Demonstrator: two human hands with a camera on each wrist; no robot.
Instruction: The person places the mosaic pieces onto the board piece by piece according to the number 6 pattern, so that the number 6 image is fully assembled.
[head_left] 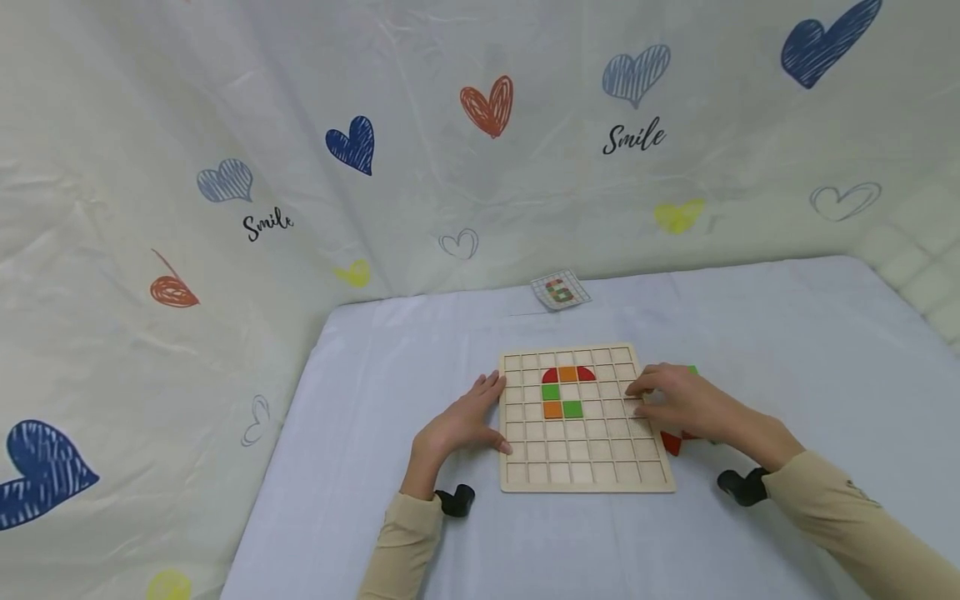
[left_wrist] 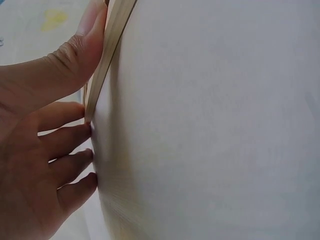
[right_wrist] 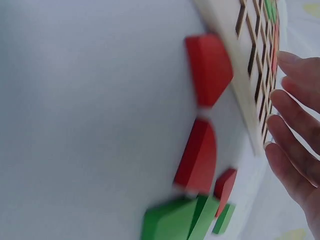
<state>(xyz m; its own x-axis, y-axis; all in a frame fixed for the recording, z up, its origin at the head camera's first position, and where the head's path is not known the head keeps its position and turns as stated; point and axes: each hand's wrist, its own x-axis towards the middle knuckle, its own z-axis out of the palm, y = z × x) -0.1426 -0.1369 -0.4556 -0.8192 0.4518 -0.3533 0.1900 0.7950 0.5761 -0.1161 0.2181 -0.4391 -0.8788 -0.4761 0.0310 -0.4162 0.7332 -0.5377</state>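
Observation:
A wooden grid board (head_left: 588, 477) lies flat on the table. Set in it are two red rounded pieces (head_left: 550, 376), orange squares (head_left: 552, 409) and green squares (head_left: 572, 409). My left hand (head_left: 463, 418) rests against the board's left edge, fingers spread and thumb touching the rim. Over the right edge is my right hand (head_left: 688, 402), its fingertips at the outer cells; no piece shows between them in the right wrist view. Right of the board, partly hidden under that hand, lie loose red pieces (right_wrist: 210, 70) and green pieces (right_wrist: 170, 220).
A small card (head_left: 560, 290) with a coloured grid pattern lies at the table's back edge. Behind the white-covered table (head_left: 390, 375) hangs a sheet (head_left: 420, 200) printed with hearts. Black wrist devices (head_left: 457, 501) sit at both cuffs.

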